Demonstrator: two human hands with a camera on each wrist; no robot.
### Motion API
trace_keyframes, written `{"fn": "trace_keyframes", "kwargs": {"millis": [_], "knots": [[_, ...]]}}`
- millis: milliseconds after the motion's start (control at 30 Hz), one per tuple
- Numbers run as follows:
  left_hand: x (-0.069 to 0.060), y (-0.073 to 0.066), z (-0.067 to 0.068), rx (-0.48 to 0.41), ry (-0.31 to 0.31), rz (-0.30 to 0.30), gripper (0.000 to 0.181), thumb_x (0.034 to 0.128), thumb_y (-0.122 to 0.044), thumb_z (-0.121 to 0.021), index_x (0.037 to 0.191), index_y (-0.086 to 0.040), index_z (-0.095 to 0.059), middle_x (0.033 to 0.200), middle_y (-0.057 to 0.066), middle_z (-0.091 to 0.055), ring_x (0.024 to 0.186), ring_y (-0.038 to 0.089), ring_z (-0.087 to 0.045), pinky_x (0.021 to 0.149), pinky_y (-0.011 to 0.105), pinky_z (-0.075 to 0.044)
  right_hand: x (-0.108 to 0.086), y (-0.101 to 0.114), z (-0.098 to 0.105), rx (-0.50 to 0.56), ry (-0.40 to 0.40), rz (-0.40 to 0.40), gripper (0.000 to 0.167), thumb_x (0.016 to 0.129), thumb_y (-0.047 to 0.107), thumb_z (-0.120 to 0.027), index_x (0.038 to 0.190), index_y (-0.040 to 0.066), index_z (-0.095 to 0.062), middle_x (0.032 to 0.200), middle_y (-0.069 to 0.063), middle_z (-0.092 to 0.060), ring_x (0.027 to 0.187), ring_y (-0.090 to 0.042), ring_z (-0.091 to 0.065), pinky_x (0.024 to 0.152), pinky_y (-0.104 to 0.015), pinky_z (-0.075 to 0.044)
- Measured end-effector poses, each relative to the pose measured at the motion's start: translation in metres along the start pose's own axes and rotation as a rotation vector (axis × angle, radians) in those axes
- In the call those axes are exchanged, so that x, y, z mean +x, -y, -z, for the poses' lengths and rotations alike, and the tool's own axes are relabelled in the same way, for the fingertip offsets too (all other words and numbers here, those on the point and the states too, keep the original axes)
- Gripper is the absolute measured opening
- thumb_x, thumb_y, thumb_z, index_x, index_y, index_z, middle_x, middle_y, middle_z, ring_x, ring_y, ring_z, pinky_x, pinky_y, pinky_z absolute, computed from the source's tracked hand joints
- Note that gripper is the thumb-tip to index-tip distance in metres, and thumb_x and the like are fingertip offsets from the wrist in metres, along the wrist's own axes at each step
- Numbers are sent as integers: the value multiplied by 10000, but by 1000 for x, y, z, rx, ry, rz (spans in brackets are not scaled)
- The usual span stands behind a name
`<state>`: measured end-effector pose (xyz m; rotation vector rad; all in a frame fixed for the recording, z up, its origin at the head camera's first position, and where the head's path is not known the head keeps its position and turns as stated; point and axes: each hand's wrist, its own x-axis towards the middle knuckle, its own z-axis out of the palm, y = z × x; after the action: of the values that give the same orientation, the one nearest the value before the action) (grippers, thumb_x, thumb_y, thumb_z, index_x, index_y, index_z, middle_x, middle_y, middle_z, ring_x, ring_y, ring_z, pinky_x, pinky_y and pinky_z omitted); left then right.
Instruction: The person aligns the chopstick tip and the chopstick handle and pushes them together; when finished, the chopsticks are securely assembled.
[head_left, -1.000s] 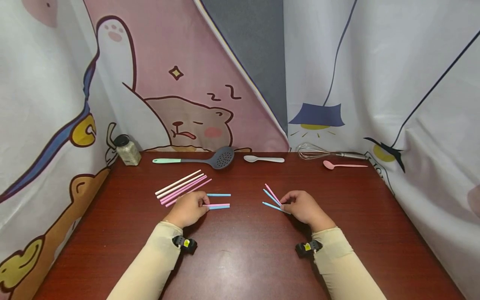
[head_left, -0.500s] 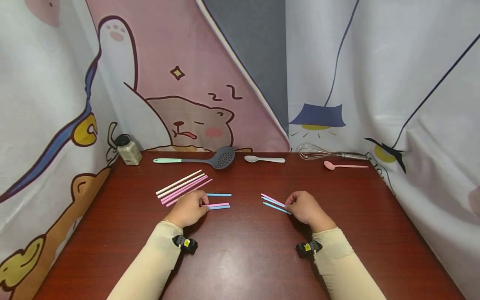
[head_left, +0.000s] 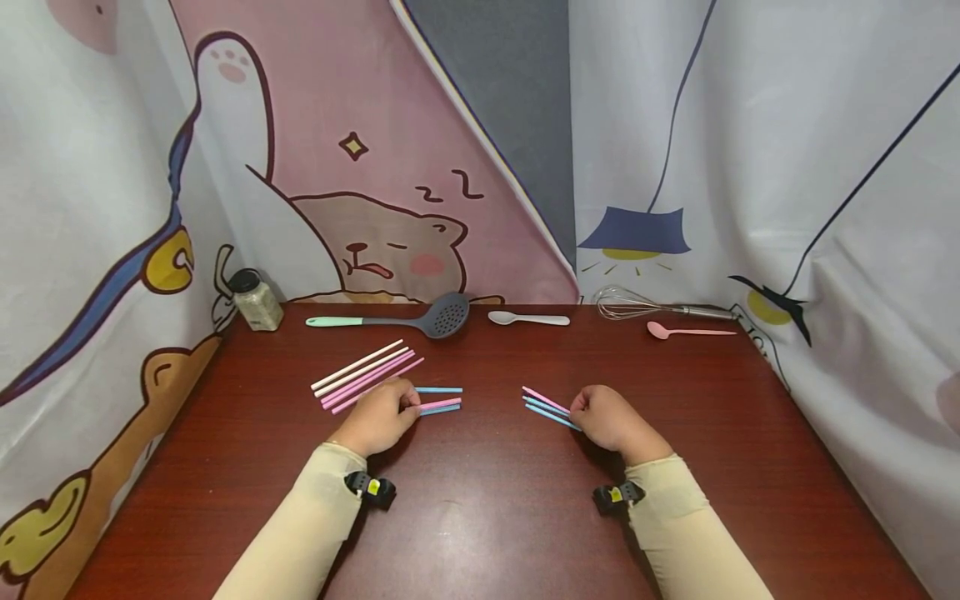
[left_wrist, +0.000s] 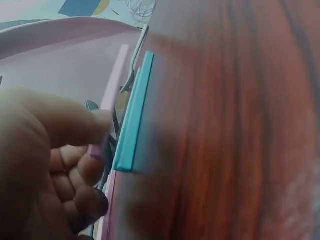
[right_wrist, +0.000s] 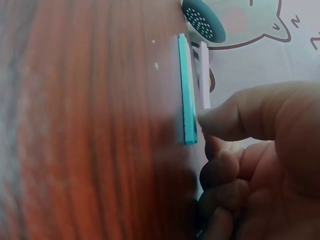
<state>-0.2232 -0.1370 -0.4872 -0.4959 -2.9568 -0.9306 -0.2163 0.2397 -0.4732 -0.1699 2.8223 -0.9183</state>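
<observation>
In the head view my left hand [head_left: 378, 414] pinches a short pink stick [head_left: 447, 403] between thumb and index finger. The left wrist view shows this pink stick raised slightly off the table, beside a blue stick [left_wrist: 136, 112] lying flat. Another blue stick [head_left: 442, 390] lies just beyond that hand. On the other side, my right hand [head_left: 611, 421] pinches a second pink stick [head_left: 543, 397] by its near end. Two blue sticks lie close by it, the nearer blue stick [head_left: 551, 416] being plainest. Fingers hide the held ends of both pink sticks.
Longer pink sticks [head_left: 367, 380] and cream sticks [head_left: 356, 367] lie slanted beyond my left hand. Along the back are a jar [head_left: 258, 307], a slotted skimmer [head_left: 444, 317], a white spoon [head_left: 528, 318], a whisk [head_left: 637, 305] and a pink spoon [head_left: 693, 332]. Printed curtains enclose the table.
The right hand's pink stick has swung down from a steep slant to lie nearly parallel with the blue ones. The left hand's pink stick has risen slightly away from the blue stick beside it.
</observation>
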Motion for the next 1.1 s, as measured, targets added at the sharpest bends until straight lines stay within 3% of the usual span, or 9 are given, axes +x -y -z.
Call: {"fn": "trace_keyframes", "kwargs": {"millis": [167, 400, 600, 767, 1100], "knots": [[1, -2, 0, -110, -14, -69, 88, 959, -97, -722, 929, -141, -653, 884, -19, -618, 824, 146, -566, 790, 362, -497, -2, 3, 2, 19, -15, 52, 79, 953, 62, -650, 876, 47, -655, 730, -17, -564, 683, -167, -506, 648, -322, -429], [-2, -14, 0, -341, -34, -178, 81, 975, -85, -706, 952, -148, -661, 843, -59, -625, 751, 86, -559, 688, 262, -491, -10, 24, 5, 252, 12, 221, 75, 966, 40, -692, 907, 77, -663, 757, -6, -624, 655, -121, -516, 584, -269, -426], [-5, -24, 2, -452, -64, -229, 89, 974, -82, -724, 937, -133, -662, 818, -50, -609, 723, 92, -543, 648, 239, -465, -12, 30, 5, 352, -45, 297, 129, 927, -1, -737, 867, 100, -684, 738, 8, -636, 659, -73, -541, 587, -233, -440], [-6, -29, 3, -502, -62, -220, 89, 972, -58, -723, 935, -109, -661, 821, -22, -604, 714, 101, -530, 636, 230, -450, -13, 30, 5, 364, -77, 314, 128, 906, -2, -754, 863, 101, -690, 727, 16, -605, 671, -79, -536, 596, -237, -448], [-6, -30, 3, -501, -67, -225, 98, 965, -47, -724, 930, -110, -657, 824, -20, -607, 734, 110, -536, 650, 236, -455, -12, 31, 3, 294, -123, 318, 173, 887, -12, -752, 842, 143, -689, 713, 40, -583, 661, -102, -526, 592, -246, -440]]}}
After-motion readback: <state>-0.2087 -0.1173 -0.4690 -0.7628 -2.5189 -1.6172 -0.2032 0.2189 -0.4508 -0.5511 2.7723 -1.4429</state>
